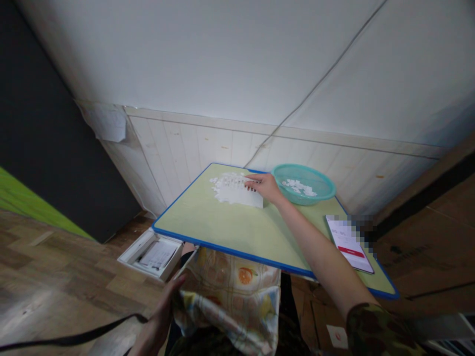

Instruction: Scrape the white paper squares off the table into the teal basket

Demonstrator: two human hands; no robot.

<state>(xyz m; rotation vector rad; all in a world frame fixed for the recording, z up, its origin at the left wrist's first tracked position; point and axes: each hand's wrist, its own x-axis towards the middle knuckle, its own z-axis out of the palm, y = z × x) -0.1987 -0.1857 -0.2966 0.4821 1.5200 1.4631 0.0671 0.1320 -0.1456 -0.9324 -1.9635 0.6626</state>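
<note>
My right hand (265, 187) reaches over the table from the right, its fingers stretched and apart above a white sheet (241, 198) with a row of dark holes along its upper part. Many small white pieces (226, 180) lie on and around the sheet, and they look too small to make out singly. At the bottom left, my left hand (159, 316) has its fingers at the edge of a fruit-patterned cloth (237, 277), which hangs from the table's front across my lap. The hand seems to grip that edge, though it is dim there.
A turquoise basin (315, 193) with white pieces (299, 188) stands at the table's back right. Near the right edge lies a phone (349, 244). The table (208, 222) has a blue rim. An open white box (152, 254) sits lower left, and a black strap (74, 338) crosses below.
</note>
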